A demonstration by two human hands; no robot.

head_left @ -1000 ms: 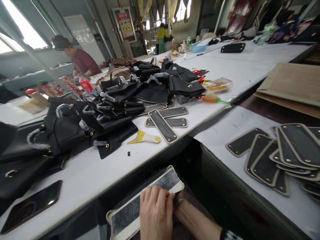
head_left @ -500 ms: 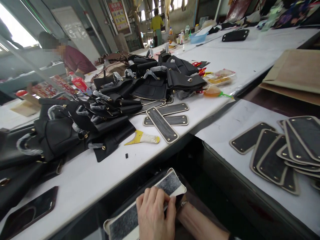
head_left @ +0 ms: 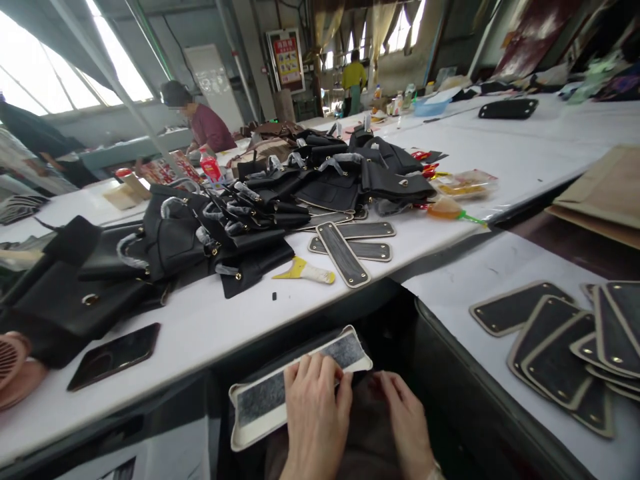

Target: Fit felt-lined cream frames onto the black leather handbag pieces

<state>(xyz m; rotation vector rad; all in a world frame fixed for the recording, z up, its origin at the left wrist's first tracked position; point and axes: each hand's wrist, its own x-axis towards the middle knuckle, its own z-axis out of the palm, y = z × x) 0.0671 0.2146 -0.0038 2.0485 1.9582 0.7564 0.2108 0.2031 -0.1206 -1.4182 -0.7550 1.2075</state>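
Over the gap at the table's near edge is a bag piece (head_left: 260, 403), with a dark grey strip, cream borders and black material around it. My left hand (head_left: 317, 407) lies across its middle, fingers folded over the far edge and thumb pressed at the near side. Close to the piece's right end, my right hand (head_left: 407, 420) has its fingers bent together at dark material; what they pinch is hidden. Below the hands dark brown cloth shows. Three loose bag base panels (head_left: 343, 253) with pale edging and brass studs lie beyond on the white table.
Black handbags (head_left: 173, 243) with wrapped handles are heaped on the white table (head_left: 215, 347). A phone (head_left: 115, 357), a yellow-white scraper (head_left: 305, 270) and a pink fan (head_left: 15, 370) lie nearby. More studded panels (head_left: 555, 353) are stacked at right. People work in the background.
My right hand has come out from under the bag piece and now shows at its right end. The left hand keeps its hold. The view has turned left.
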